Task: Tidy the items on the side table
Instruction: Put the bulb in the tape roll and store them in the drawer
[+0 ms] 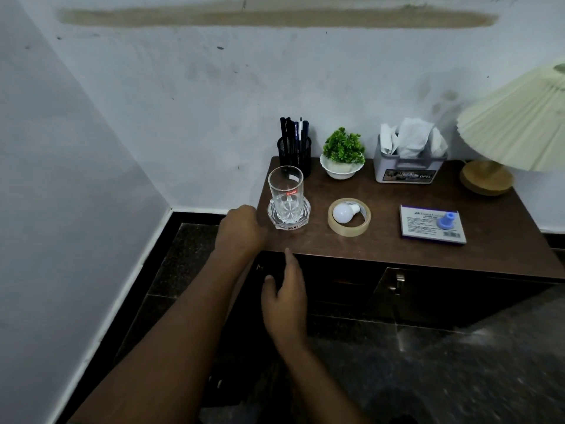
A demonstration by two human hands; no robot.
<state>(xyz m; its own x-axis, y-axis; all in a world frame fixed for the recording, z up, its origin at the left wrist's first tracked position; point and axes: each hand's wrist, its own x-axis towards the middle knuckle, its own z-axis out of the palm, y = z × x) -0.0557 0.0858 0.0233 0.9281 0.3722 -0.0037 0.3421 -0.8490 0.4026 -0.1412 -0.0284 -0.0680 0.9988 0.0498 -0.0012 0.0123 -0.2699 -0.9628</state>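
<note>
Pretty dim, flat bluish light overall, no hard shadows. The table [397, 237] top has a soft sheen toward its front left corner. Wide-angle warp bends the wall lines left of the table, and the lampshade [516, 130] looks smeared, slightly soft.

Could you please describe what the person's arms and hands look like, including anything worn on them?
Both forearms are bare as far as the picture shows: no sleeves, watch, bracelet or gloves. The left hand and right hand show no rings that I can make out, though the dim light and blur hide fine detail.
</note>
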